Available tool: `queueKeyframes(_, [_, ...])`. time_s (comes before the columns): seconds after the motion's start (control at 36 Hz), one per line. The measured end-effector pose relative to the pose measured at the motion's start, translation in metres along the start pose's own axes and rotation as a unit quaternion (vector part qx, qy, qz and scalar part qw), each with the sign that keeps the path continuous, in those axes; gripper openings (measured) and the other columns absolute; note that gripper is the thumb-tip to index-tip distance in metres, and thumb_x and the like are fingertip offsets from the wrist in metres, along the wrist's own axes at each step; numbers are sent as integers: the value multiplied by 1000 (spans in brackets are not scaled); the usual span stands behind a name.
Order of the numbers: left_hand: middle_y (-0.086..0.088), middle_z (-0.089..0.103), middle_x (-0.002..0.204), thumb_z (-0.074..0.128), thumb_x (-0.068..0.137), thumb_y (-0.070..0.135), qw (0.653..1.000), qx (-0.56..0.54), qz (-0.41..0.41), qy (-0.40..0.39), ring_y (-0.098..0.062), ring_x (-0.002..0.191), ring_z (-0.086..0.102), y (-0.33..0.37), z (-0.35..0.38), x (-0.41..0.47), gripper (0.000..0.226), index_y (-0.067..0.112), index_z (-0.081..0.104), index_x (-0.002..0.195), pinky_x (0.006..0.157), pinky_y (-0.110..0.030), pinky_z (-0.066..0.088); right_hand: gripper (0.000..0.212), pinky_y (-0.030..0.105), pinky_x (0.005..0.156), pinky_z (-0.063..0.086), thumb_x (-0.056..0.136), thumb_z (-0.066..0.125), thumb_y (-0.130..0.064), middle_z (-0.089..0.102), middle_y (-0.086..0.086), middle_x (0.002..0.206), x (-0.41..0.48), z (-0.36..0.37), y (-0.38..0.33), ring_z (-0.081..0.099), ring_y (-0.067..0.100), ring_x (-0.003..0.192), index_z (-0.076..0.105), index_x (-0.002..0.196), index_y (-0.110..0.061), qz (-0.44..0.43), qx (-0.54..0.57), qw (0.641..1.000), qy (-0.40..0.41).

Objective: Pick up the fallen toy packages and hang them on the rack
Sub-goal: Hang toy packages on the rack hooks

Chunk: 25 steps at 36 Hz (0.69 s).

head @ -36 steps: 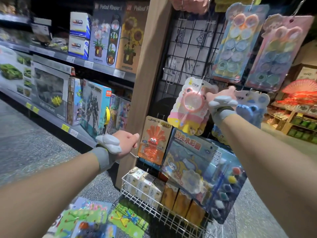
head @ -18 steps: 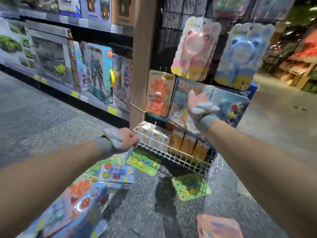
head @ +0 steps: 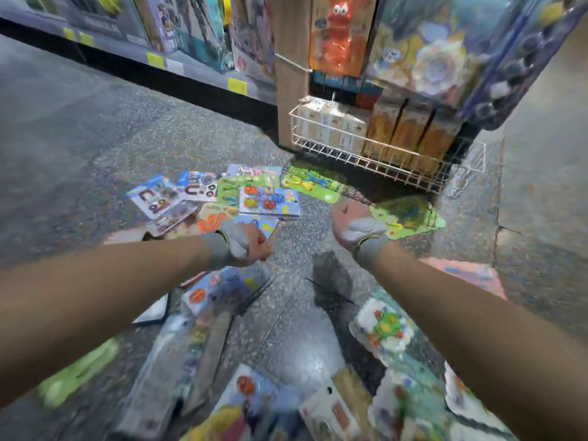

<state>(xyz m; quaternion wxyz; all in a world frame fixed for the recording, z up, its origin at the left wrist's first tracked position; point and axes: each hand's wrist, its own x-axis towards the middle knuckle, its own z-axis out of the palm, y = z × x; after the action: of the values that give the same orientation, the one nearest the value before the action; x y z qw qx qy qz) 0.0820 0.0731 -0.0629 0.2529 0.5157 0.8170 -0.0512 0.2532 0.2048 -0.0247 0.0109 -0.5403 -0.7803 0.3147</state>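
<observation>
Several fallen toy packages lie scattered on the speckled floor. A blue card with small coloured toys (head: 269, 202) lies ahead of my left hand (head: 251, 246). To the right of my right hand (head: 351, 219) is a green card (head: 410, 214). More packages lie under my arms, among them a blister card (head: 222, 291) and a flower-print pack (head: 385, 329). My left hand is curled into a fist and holds nothing. My right hand hovers above the floor, fingers relaxed, empty. The rack (head: 291, 74) stands at upper right with an orange toy pack (head: 342, 30) hanging on it.
A white wire basket (head: 359, 154) of small boxes juts from the rack's base just above the floor. Store shelving (head: 191, 62) with boxed toys runs along the upper left. A pink package (head: 467, 272) lies by my right forearm. The picture is motion-blurred.
My view has tilted from the rack down to the floor. My right hand left the hanging packages and dropped low; my left hand also lowered toward the scattered packs.
</observation>
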Motion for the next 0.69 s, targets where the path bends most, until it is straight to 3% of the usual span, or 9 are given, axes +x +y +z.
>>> queueKeyframes(0.11, [2, 63, 82, 50, 97, 38, 997, 78, -18, -15, -25, 86, 59, -9, 23, -6, 29, 19, 53, 76, 76, -29, 46, 36, 35, 93, 42, 101, 42, -21, 58, 22, 127, -14, 38, 4, 54, 36, 118, 55, 125, 3, -5, 2, 999, -43])
queueKeyframes(0.19, [-4, 58, 85, 57, 91, 31, 997, 68, -38, 3, -23, 81, 55, -26, 43, -9, 10, 25, 53, 84, 69, -29, 40, 35, 34, 91, 43, 101, 42, -22, 59, 20, 124, -24, 70, 4, 55, 35, 116, 56, 123, 0, 0, -4, 996, -88])
queueKeyframes(0.28, [-6, 51, 95, 60, 92, 34, 996, 56, -69, 10, -20, 86, 51, -34, 49, -9, 16, 21, 53, 95, 71, -31, 37, 34, 31, 80, 37, 99, 44, -22, 60, 19, 124, -30, 90, 6, 56, 35, 114, 55, 124, -2, -3, -20, 992, -123])
queueKeyframes(0.33, [-11, 52, 129, 65, 90, 40, 993, 46, -105, 29, -27, 116, 54, -44, 57, -5, 50, 15, 51, 130, 89, -33, 41, 33, 27, 75, 32, 99, 44, -23, 60, 16, 123, -30, 102, 6, 57, 32, 104, 54, 124, -4, -11, -42, 988, -150])
queueKeyframes(0.39, [-15, 32, 151, 73, 83, 42, 991, -6, -128, 31, -35, 135, 38, -52, 67, -4, 88, 14, 25, 152, 107, -40, 35, 32, 27, 73, 32, 99, 43, -25, 59, 13, 120, -31, 107, 8, 49, 25, 91, 51, 123, -5, -13, -56, 984, -171])
queueKeyframes(0.44, [-17, 29, 153, 77, 77, 46, 986, -37, -157, 29, -38, 135, 37, -60, 75, -2, 103, 21, 16, 155, 108, -43, 35, 27, 27, 73, 32, 100, 40, -23, 57, 12, 118, -29, 111, 8, 44, 22, 90, 50, 119, -6, -14, -63, 983, -173])
queueKeyframes(0.58, [-17, 38, 143, 83, 68, 52, 984, -40, -173, 32, -38, 128, 44, -66, 83, 3, 103, 16, 28, 147, 102, -40, 40, 3, 25, 77, 30, 101, 39, -17, 57, 16, 127, -26, 118, 8, 55, 30, 113, 41, 100, -17, -12, -35, 985, -171])
queueKeyframes(0.64, [-16, 38, 142, 84, 66, 52, 983, -39, -178, 21, -37, 126, 44, -66, 82, 5, 104, 15, 29, 146, 100, -39, 41, 5, 26, 77, 29, 99, 43, -19, 59, 18, 126, -23, 122, 9, 55, 32, 118, 48, 101, -17, -6, -21, 987, -160])
queueKeyframes(0.69, [-14, 39, 135, 79, 70, 55, 981, -31, -191, 4, -33, 118, 46, -64, 82, 8, 102, 11, 26, 145, 91, -37, 42, 20, 26, 77, 30, 98, 46, -19, 60, 18, 125, -20, 126, 9, 55, 32, 118, 57, 112, -10, 2, -16, 986, -169])
